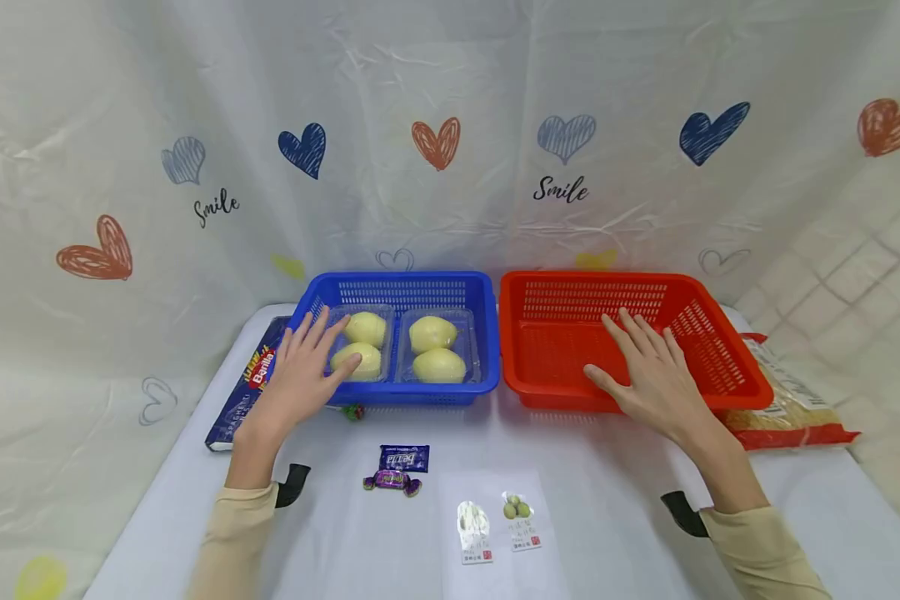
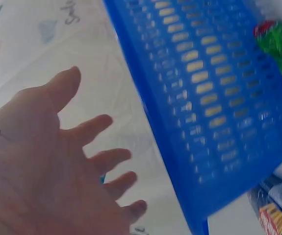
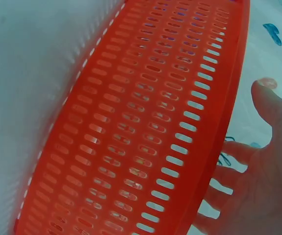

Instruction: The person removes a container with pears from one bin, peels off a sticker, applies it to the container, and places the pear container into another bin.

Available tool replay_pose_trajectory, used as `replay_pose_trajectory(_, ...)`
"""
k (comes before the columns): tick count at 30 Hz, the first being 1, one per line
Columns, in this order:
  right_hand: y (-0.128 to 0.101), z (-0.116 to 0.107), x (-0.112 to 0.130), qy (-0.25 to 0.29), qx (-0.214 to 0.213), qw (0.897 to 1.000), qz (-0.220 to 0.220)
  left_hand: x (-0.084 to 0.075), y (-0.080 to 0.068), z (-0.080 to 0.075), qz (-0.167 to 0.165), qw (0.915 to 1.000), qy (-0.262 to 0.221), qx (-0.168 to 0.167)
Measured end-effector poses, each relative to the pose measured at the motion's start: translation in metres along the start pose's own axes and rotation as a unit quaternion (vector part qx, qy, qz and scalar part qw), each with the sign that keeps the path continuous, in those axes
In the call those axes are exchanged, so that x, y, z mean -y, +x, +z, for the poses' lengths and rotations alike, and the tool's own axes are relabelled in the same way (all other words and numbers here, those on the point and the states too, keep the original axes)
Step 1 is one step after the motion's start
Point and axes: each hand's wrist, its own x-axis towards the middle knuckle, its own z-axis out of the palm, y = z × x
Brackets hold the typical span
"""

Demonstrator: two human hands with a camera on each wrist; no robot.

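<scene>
Progress: pale-yellow oval fruits (image 1: 439, 366) already inside rectangular blue plastic basket (image 1: 420, 396); purple-wrapped candy (image 1: 392, 479) outside; left hand (image 1: 300, 377), right hand (image 1: 651, 375) spread wide, unladen.

On my feed, the blue basket (image 1: 405, 397) reads as smooth, faintly glossy plastic, and so does the red basket (image 1: 570, 402). I see clear, shiny plastic in the trays (image 1: 471, 333), matt skin on the pale fruit (image 1: 438, 366), glossy film on the purple sweet (image 1: 392, 480) and noodle bag (image 1: 802, 402), and a creased, softly sheened backdrop sheet (image 1: 390, 50).
</scene>
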Motion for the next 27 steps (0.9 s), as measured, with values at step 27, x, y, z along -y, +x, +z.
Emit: replay_pose_trajectory(27, 0.136, 0.007, 0.132, -0.005, 0.330, 0.938, -0.108, 0.027, -0.016, -0.003, -0.068, 0.9901, 0.004, 0.123)
